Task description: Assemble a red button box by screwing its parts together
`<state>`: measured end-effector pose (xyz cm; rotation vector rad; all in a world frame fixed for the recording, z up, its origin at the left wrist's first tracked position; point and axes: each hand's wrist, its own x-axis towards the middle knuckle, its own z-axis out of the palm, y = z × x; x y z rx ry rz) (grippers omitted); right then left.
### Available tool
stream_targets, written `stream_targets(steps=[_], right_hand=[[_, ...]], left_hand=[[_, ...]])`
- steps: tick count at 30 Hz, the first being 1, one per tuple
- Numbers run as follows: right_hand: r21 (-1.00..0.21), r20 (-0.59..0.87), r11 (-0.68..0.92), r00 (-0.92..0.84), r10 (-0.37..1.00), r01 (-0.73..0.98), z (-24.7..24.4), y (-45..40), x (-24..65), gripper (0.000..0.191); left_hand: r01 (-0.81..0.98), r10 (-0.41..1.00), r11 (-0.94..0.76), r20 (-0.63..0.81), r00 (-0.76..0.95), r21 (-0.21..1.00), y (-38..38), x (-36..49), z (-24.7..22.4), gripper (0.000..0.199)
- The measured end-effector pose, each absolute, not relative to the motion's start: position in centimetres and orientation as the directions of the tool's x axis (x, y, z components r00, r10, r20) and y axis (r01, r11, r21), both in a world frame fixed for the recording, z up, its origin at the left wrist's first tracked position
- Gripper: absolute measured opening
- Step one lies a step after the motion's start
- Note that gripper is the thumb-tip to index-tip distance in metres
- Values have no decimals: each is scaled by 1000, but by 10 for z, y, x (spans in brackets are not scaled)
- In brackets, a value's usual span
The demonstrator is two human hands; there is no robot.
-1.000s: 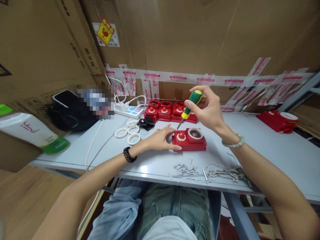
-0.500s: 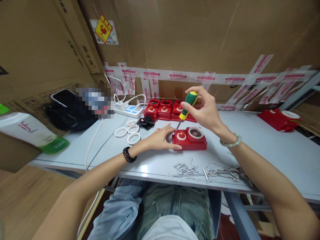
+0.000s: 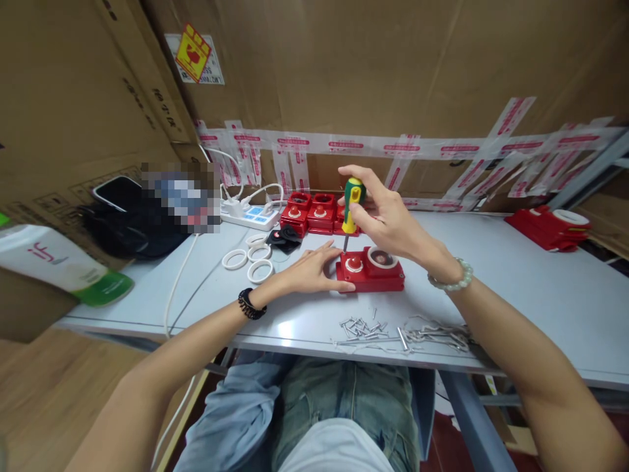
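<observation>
A red box (image 3: 373,280) with a red knob and a white-ringed round opening lies on the table. My left hand (image 3: 314,270) grips its left end, thumb along the front side and fingers behind. My right hand (image 3: 381,206) is closed round the green and yellow handle of a screwdriver (image 3: 354,196). The screwdriver stands nearly upright, its tip at the box's back left corner. Close to the table's front edge lies a pile of silver screws (image 3: 361,328).
White rings (image 3: 234,259) and a black item (image 3: 286,238) lie left of my left hand. More red boxes (image 3: 322,213) stand behind, beside a white power strip (image 3: 253,216). Another red box (image 3: 548,228) is at the right. A white-green bottle (image 3: 63,262) is at far left.
The screwdriver has gone from slanted to nearly upright, and my right hand has turned and shifted left with it. My left hand stays on the red box. The view has shifted slightly.
</observation>
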<state>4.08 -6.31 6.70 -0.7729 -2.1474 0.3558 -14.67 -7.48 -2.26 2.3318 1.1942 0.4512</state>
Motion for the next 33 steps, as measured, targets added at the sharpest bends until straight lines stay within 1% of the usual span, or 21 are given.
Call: stream_targets(steps=[2,6,8,9,12,14,16,19,21,23,25,27,29,31,33], right_hand=[[-484,612,783,-489,622,391,66,-61,40,41],[-355,718,743,-344,605,567,60,-55,36,34],[-322,743,731,-318,589,602,60,-55,36,30],[-337,732,741,-332,594,581,61,-55,37,29],[-457,653,773,-424,628,441,63,-56,40,39],[-499,617,778,-473,629,383,64,-57,40,41],[-473,638,778,-449,626,413,63,-57,39,38],[-366,719,742,-335,609,562,61,-57,36,32],[-305,748,721,-312,585,622,63,-58,36,29],[-312,735,757,-358,575,575,66,-60,38,28],[-376,689,799,-435,580,469,68,-61,40,33],[-422,648,805,-482,590,417,69,-61,41,37],[-393,654,780,-449,609,487,67,-61,39,37],[-311,698,734,-379,608,604,65,-60,36,36],[-245,728,689,-340,596,682,65,-60,35,34]], left_hand=[[666,824,-502,72,562,552,-75,-146,-22,86],[677,832,-498,78,549,542,-75,-146,-23,82],[682,834,-499,83,546,534,-75,-146,-24,77],[682,834,-501,85,546,532,-75,-146,-24,75],[670,828,-509,94,553,540,-75,-146,-24,73],[656,819,-518,97,565,549,-75,-145,-23,71],[649,813,-524,98,573,551,-75,-145,-23,69],[664,822,-516,93,562,541,-75,-145,-23,71],[672,826,-512,94,555,534,-75,-145,-24,72],[666,822,-518,96,561,537,-75,-145,-23,71],[654,815,-525,100,570,545,-76,-145,-23,69],[649,812,-527,100,575,548,-76,-145,-22,68],[655,815,-525,99,571,543,-76,-145,-22,67],[660,818,-522,97,567,539,-76,-145,-22,67],[660,817,-522,96,569,541,-76,-145,-23,68]])
